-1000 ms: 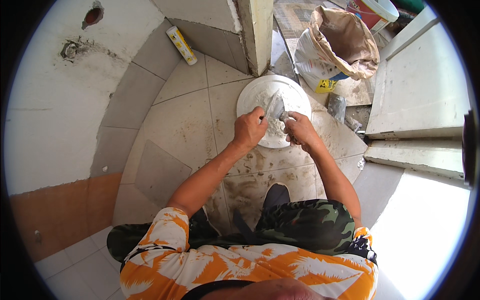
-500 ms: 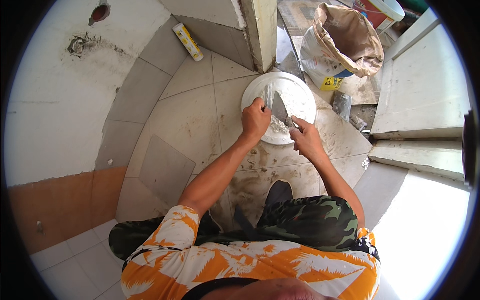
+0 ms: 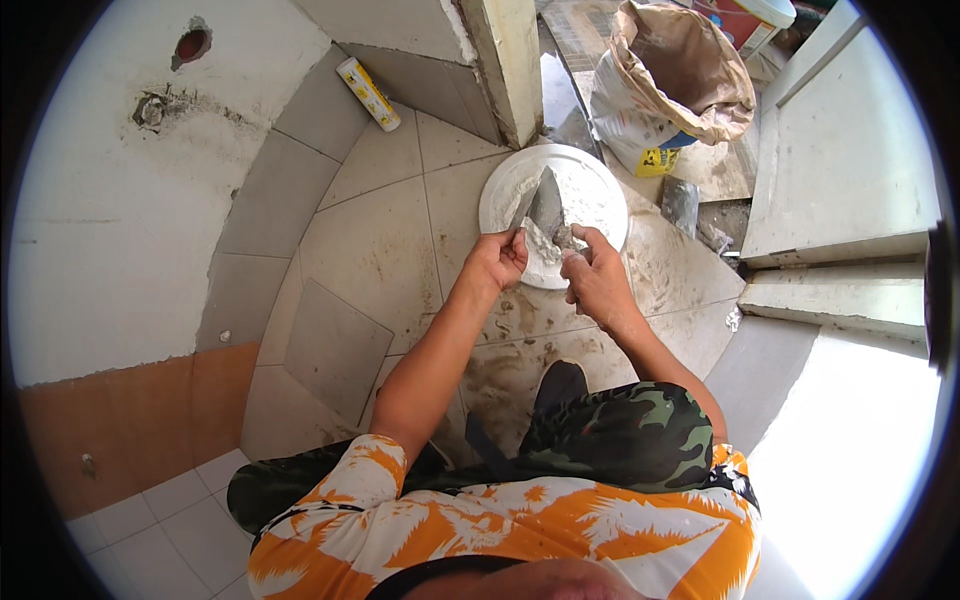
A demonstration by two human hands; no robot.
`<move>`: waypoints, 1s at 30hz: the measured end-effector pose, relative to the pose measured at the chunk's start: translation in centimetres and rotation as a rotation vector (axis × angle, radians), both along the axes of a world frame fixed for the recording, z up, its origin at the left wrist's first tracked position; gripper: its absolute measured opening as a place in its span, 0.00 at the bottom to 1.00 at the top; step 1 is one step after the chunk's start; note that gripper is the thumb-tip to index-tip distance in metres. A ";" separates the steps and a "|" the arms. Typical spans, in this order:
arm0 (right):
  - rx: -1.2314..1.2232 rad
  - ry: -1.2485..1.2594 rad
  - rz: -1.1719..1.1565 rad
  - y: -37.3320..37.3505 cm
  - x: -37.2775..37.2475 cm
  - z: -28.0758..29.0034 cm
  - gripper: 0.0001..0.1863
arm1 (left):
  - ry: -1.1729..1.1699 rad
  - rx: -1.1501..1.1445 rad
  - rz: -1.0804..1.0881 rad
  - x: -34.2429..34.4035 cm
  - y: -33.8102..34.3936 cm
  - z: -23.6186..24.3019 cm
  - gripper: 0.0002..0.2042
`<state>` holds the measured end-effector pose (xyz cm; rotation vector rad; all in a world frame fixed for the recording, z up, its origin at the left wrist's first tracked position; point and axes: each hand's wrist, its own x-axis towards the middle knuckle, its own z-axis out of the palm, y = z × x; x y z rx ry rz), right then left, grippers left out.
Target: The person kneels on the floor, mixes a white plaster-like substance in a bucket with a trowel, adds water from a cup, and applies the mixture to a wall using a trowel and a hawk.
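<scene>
A round white lid (image 3: 598, 185) lies on the tiled floor, with wet white paste (image 3: 577, 196) spread on it. My left hand (image 3: 503, 258) is closed on the end of a thin flat scraper (image 3: 523, 208), turned with the curled fingers showing. Beside it my right hand (image 3: 595, 275) grips the handle of a pointed trowel (image 3: 547, 205). The trowel's grey blade is over the lid, against or very close to the scraper; whether they touch I cannot tell exactly.
An open paper sack (image 3: 660, 85) and a bucket (image 3: 745, 25) stand beyond the doorway. A yellow-and-white tube (image 3: 368, 93) lies at the wall base. A loose tile (image 3: 335, 350) is on the floor. A door frame (image 3: 505, 70) rises behind the lid; a white door (image 3: 840, 170) is at right.
My left hand has turned over from showing its back to showing its curled fingers, and has dipped lower with the scraper. My right hand still holds the trowel, its blade shifted slightly.
</scene>
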<state>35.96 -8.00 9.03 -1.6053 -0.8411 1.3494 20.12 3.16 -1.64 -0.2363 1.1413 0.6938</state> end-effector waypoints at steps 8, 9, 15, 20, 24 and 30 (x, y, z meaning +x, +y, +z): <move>-0.166 0.332 -0.099 1.8 1.7 -6.6 0.15 | 0.097 0.342 -0.153 -2.5 -1.3 5.1 0.04; -0.188 0.475 -0.142 1.8 1.9 -6.9 0.13 | 0.254 0.527 -0.169 -2.8 -1.9 6.3 0.04; -0.362 1.056 -0.234 0.9 1.3 -7.5 0.12 | 1.081 1.280 -0.499 -1.0 -5.2 4.1 0.15; -0.366 1.177 -0.198 -0.4 0.6 -6.9 0.14 | 1.038 1.288 -0.428 2.0 -5.4 2.3 0.13; -0.263 1.154 0.001 -1.2 0.5 -4.6 0.15 | 1.054 1.220 -0.422 2.4 -3.8 0.0 0.09; -0.150 0.739 -0.134 -0.6 3.9 -1.0 0.15 | 0.544 0.691 -0.319 1.0 -2.4 1.9 0.06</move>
